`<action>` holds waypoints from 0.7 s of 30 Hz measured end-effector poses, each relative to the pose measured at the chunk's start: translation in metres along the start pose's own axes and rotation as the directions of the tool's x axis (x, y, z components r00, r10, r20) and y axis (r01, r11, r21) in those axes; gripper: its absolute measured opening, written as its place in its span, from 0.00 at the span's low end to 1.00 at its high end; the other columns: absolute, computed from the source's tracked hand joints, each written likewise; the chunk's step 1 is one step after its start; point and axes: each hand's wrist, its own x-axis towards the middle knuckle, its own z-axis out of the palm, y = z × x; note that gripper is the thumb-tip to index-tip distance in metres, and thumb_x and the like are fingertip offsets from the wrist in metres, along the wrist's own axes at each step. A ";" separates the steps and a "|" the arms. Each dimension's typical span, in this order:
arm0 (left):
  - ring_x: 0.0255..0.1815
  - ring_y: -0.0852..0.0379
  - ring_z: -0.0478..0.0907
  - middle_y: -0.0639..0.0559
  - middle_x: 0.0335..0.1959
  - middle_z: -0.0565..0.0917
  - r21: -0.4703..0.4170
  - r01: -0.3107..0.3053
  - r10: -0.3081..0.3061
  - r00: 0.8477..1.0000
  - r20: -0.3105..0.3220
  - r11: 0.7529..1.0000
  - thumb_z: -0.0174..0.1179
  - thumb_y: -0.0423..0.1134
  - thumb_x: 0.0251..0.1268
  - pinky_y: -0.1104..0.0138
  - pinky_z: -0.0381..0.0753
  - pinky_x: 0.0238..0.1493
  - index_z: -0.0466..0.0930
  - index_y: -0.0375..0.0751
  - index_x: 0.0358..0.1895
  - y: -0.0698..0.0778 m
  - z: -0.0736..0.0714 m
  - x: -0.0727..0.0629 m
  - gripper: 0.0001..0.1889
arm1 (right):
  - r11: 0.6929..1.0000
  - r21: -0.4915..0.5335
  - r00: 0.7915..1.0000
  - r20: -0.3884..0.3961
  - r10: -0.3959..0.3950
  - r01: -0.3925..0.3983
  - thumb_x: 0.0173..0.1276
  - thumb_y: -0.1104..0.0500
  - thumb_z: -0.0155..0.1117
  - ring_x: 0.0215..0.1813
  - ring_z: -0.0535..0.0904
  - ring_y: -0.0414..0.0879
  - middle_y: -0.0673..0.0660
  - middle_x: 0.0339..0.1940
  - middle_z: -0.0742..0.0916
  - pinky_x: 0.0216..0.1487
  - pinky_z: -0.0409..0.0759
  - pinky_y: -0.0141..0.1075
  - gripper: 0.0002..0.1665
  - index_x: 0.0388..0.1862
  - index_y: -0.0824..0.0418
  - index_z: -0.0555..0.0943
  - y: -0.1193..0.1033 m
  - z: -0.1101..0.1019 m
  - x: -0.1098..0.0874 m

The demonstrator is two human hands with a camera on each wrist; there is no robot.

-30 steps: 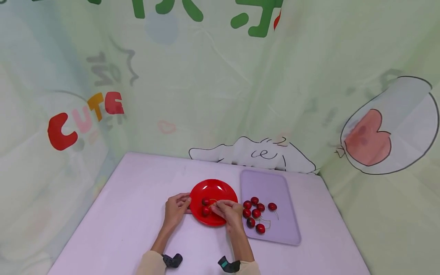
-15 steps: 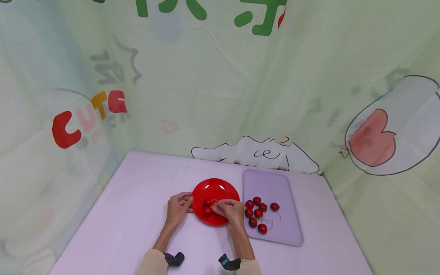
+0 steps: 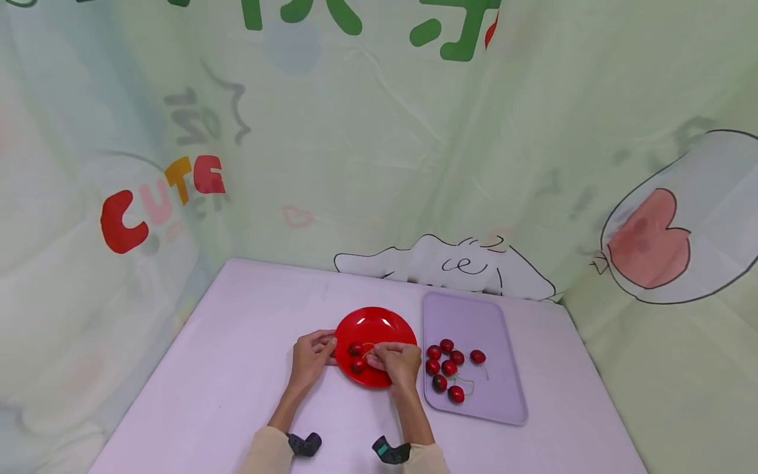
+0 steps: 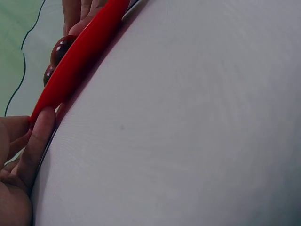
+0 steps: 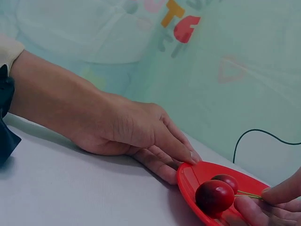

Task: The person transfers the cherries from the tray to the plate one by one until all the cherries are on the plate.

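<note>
A round red plate (image 3: 370, 322) is near the middle of the table in the head view. My left hand (image 3: 309, 359) pinches its left rim, thumb above and fingers beneath, as the left wrist view also shows. Two dark red cherries (image 5: 214, 196) sit on the plate side by side. Over the plate's right part, my right hand (image 3: 401, 363) pinches their thin green stems (image 5: 249, 194) between thumb and fingertips. The plate's right edge is partly hidden behind this hand.
Right of the plate lies a light purple tray (image 3: 464, 313) with several stemmed cherries (image 3: 449, 367), mostly grouped at its left side. The pale table (image 3: 254, 309) meets a printed curtain (image 3: 367, 164) at the back and sides.
The head view has turned slightly left, so everything sits a little further right in it. Both hands, the plate and the two cherries keep nearly the same places relative to each other.
</note>
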 end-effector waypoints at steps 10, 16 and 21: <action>0.34 0.51 0.93 0.35 0.47 0.93 -0.002 0.008 -0.008 1.000 -0.006 1.000 0.66 0.32 0.79 0.75 0.90 0.35 0.88 0.34 0.61 -0.003 0.002 0.001 0.14 | 0.999 -0.050 1.000 -0.031 -0.002 0.000 0.76 0.62 0.74 0.32 0.95 0.50 0.66 0.37 0.95 0.34 0.92 0.31 0.14 0.52 0.73 0.90 0.001 0.002 0.002; 0.35 0.48 0.94 0.35 0.49 0.93 -0.005 0.013 -0.013 1.000 -0.001 1.000 0.66 0.32 0.79 0.75 0.90 0.35 0.88 0.34 0.62 -0.001 0.002 0.003 0.15 | 0.996 -0.088 0.999 -0.035 -0.024 0.021 0.75 0.63 0.75 0.31 0.95 0.49 0.66 0.36 0.95 0.33 0.91 0.31 0.13 0.50 0.73 0.90 0.001 0.004 0.005; 0.35 0.49 0.94 0.36 0.49 0.92 0.009 0.023 -0.023 1.000 0.004 1.000 0.66 0.32 0.79 0.75 0.90 0.36 0.87 0.34 0.63 0.001 0.001 -0.001 0.15 | 0.986 -0.164 0.999 -0.029 -0.024 0.019 0.74 0.62 0.76 0.29 0.93 0.47 0.63 0.35 0.95 0.34 0.91 0.30 0.12 0.49 0.71 0.91 -0.001 0.004 0.000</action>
